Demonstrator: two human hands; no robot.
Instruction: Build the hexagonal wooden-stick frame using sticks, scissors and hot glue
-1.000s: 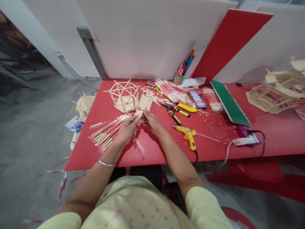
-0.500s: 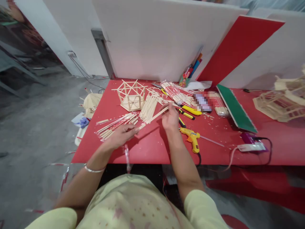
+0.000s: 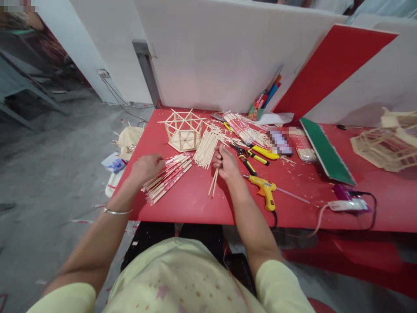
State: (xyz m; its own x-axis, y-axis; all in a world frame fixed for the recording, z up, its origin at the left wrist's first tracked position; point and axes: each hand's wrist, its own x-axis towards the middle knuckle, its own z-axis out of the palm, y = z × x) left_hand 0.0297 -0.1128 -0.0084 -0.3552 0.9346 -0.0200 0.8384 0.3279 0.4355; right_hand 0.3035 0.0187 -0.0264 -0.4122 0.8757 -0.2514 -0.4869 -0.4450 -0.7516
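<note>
My right hand (image 3: 225,161) is closed around a pair of bare wooden chopsticks (image 3: 213,184), whose ends point down toward the front of the table. Just behind it lies a neat heap of loose chopsticks (image 3: 206,148). At the left, my left hand (image 3: 147,168) has its fingers curled at the upper side of a pile of chopsticks in clear and red wrappers (image 3: 169,176); what its fingertips pinch, if anything, is hidden. Behind both hands stands a many-sided frame built of sticks (image 3: 184,130).
A yellow glue gun (image 3: 265,190), pliers (image 3: 246,161) and a yellow cutter (image 3: 264,152) lie right of my right hand. Farther right are a green board (image 3: 327,152), a power strip (image 3: 348,204) and another stick model (image 3: 381,145). A pen cup (image 3: 256,112) stands by the wall.
My left hand has moved left and back to the wrapped pile, and the empty wrapper below it is gone from the table edge. The chopsticks in my right hand now point down toward me.
</note>
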